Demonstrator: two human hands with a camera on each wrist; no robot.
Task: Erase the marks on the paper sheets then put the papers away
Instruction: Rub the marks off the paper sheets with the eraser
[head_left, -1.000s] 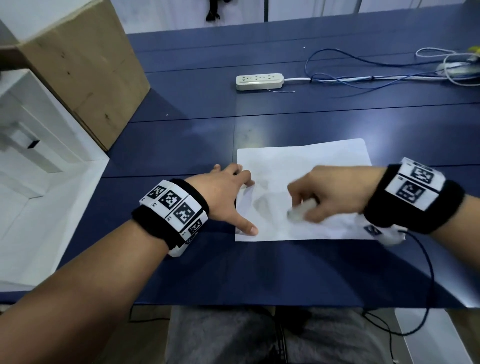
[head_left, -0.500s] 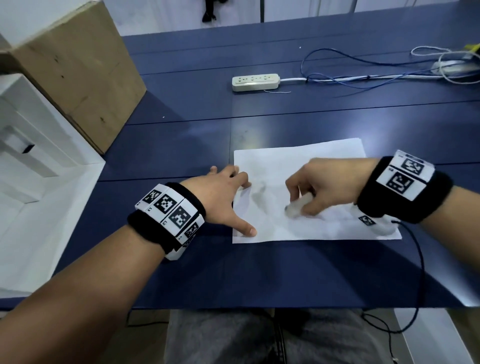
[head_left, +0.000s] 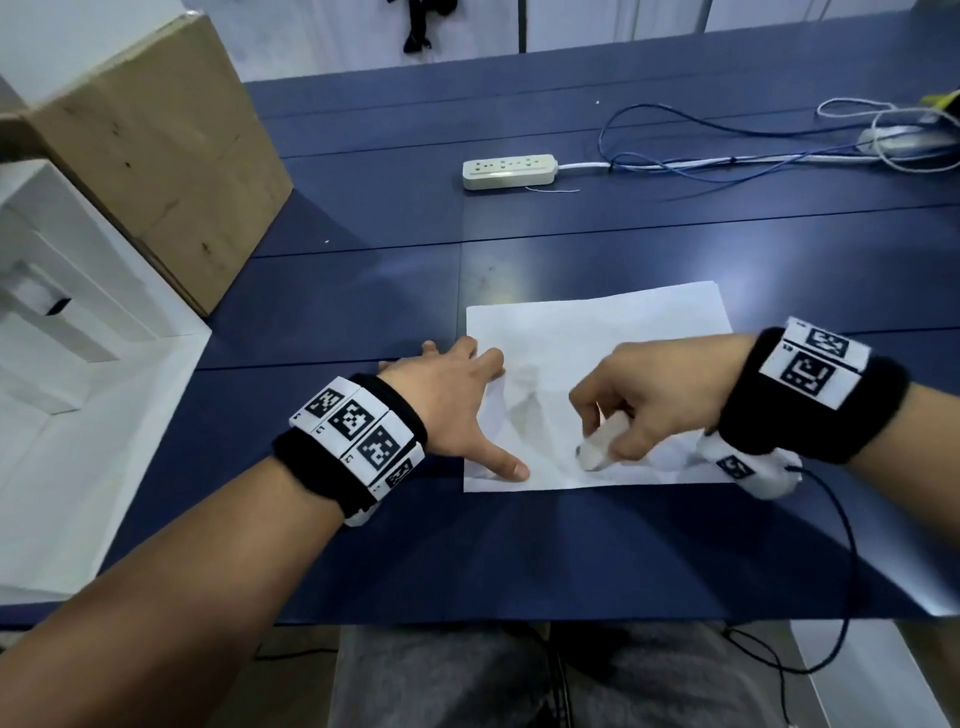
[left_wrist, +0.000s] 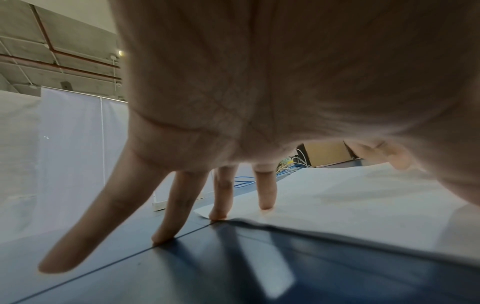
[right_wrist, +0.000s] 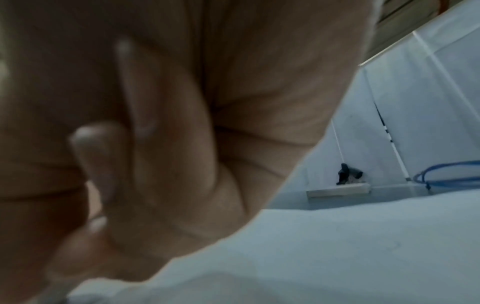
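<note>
On the paper (head_left: 597, 332), which lies flat on the table (head_left: 363, 291), your right hand (head_left: 654, 395) pinches the eraser (head_left: 597, 449) mid-rub while your spread left hand (head_left: 452, 400) pins its left edge; next, judge whether marks remain before putting it away.

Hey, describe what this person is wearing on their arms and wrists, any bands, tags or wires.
Both forearms are bare, no sleeves. Each wrist carries a wide black fabric band fronted by white tiles printed with black square fiducial codes; the right band shows two on top. Under the right wrist hangs a white rounded camera unit with another code, and a thin dark cable trails from it.
</note>
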